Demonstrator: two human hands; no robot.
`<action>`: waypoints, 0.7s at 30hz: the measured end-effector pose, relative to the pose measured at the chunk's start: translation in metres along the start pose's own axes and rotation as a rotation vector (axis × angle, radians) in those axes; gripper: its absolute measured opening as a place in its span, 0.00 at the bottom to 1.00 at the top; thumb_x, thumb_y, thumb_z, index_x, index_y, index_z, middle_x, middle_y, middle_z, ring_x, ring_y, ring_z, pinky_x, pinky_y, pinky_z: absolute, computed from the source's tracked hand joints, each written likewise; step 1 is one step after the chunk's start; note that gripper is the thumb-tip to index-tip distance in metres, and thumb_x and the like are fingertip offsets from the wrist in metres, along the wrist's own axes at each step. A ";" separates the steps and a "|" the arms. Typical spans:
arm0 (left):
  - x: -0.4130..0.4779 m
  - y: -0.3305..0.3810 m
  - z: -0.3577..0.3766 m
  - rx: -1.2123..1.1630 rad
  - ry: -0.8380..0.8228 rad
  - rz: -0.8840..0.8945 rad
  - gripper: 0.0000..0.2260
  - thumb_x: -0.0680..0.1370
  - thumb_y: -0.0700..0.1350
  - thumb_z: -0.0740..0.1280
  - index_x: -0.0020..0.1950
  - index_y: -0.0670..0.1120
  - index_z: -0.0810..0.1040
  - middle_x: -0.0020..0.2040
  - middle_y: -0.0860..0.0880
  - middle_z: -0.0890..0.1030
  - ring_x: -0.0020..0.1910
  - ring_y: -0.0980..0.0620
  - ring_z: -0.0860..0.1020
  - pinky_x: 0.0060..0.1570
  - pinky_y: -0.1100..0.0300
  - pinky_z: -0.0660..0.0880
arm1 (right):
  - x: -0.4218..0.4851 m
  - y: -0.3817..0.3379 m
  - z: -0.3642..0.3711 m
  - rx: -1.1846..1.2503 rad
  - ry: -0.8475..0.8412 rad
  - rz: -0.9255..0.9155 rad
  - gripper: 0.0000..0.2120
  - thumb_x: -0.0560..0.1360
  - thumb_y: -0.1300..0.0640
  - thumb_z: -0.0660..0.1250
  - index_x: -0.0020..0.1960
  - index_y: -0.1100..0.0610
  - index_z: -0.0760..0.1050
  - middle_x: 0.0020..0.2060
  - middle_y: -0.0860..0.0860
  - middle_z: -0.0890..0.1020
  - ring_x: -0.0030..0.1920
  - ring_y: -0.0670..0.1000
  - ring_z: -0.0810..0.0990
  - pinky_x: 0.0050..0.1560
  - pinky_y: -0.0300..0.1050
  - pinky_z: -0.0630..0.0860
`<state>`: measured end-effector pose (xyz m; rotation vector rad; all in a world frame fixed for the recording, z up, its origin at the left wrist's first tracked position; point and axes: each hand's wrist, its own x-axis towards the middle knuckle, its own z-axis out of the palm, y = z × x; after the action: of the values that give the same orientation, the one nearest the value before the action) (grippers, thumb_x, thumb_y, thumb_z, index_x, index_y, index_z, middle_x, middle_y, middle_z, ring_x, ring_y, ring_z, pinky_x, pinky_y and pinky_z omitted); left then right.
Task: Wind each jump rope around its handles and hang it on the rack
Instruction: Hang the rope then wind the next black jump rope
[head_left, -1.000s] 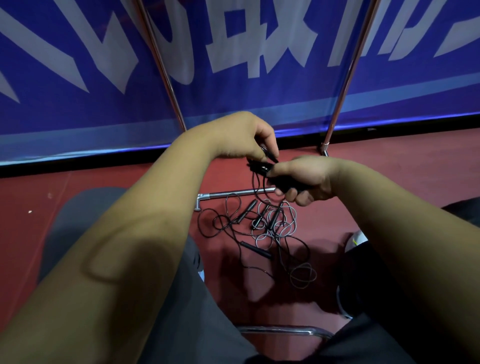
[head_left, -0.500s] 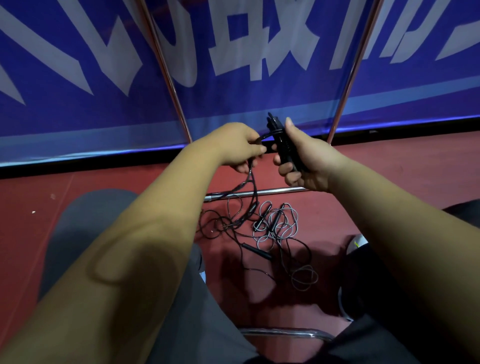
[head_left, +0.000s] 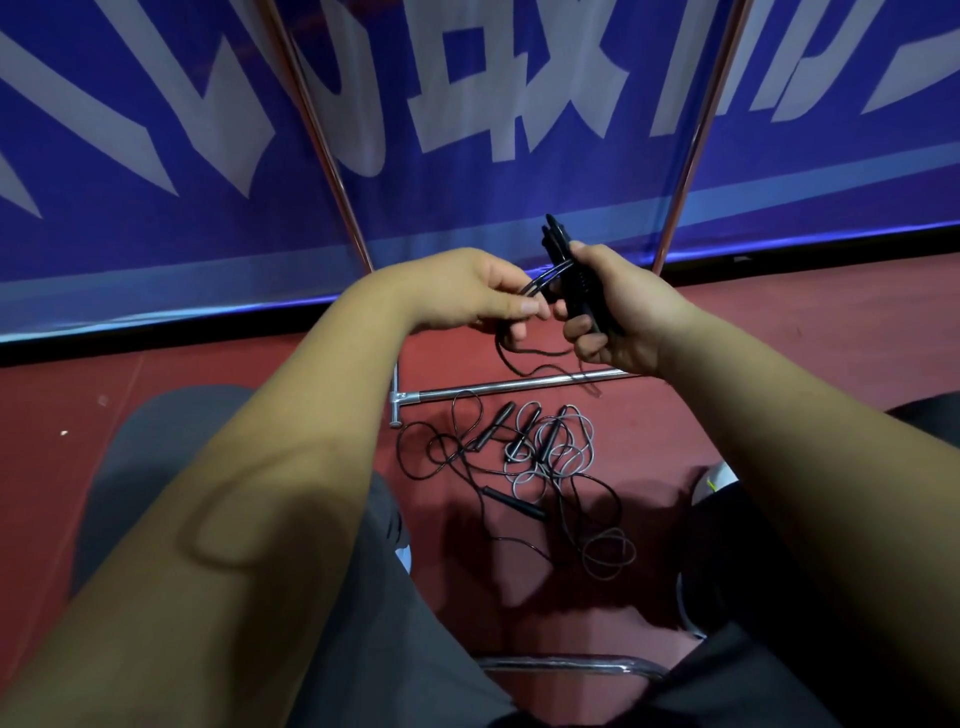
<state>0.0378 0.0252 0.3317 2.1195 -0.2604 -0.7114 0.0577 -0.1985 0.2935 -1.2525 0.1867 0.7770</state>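
A blue banner (head_left: 156, 234) backs two slanting rack poles (head_left: 322, 140), whose chrome base bar (head_left: 509, 385) lies on the red floor (head_left: 779, 338). Just in front of the bar, a tangle of black and grey jump ropes (head_left: 524, 457) sprawls between the seated person's knees. Above it, the right grip (head_left: 618, 317) wraps around a pair of black handles (head_left: 558, 244) held upright. The left grip (head_left: 467, 291), just beside, pinches the black cord (head_left: 549, 272) running from them; a slack loop hangs below both.
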 end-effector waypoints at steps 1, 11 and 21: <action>0.001 -0.003 0.000 0.053 -0.004 -0.018 0.07 0.84 0.46 0.70 0.61 0.50 0.86 0.51 0.47 0.89 0.52 0.53 0.86 0.62 0.57 0.76 | -0.001 -0.001 0.000 0.004 -0.010 0.003 0.19 0.83 0.38 0.63 0.51 0.55 0.74 0.36 0.52 0.76 0.30 0.46 0.63 0.25 0.37 0.56; 0.014 -0.015 0.007 0.363 0.086 -0.171 0.07 0.83 0.53 0.70 0.48 0.54 0.86 0.43 0.58 0.88 0.49 0.53 0.86 0.59 0.55 0.80 | -0.015 -0.009 0.007 -0.053 -0.218 0.124 0.17 0.81 0.42 0.60 0.52 0.56 0.72 0.36 0.52 0.73 0.27 0.45 0.60 0.26 0.38 0.49; 0.011 -0.018 0.001 0.387 -0.012 -0.014 0.10 0.78 0.39 0.71 0.50 0.55 0.85 0.42 0.59 0.84 0.41 0.58 0.80 0.49 0.57 0.77 | -0.022 0.019 0.006 -0.244 -0.714 0.467 0.25 0.79 0.43 0.62 0.71 0.54 0.77 0.38 0.54 0.71 0.27 0.45 0.65 0.25 0.34 0.55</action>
<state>0.0455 0.0306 0.3126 2.4849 -0.4180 -0.7261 0.0282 -0.2006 0.2917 -1.0918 -0.2142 1.6417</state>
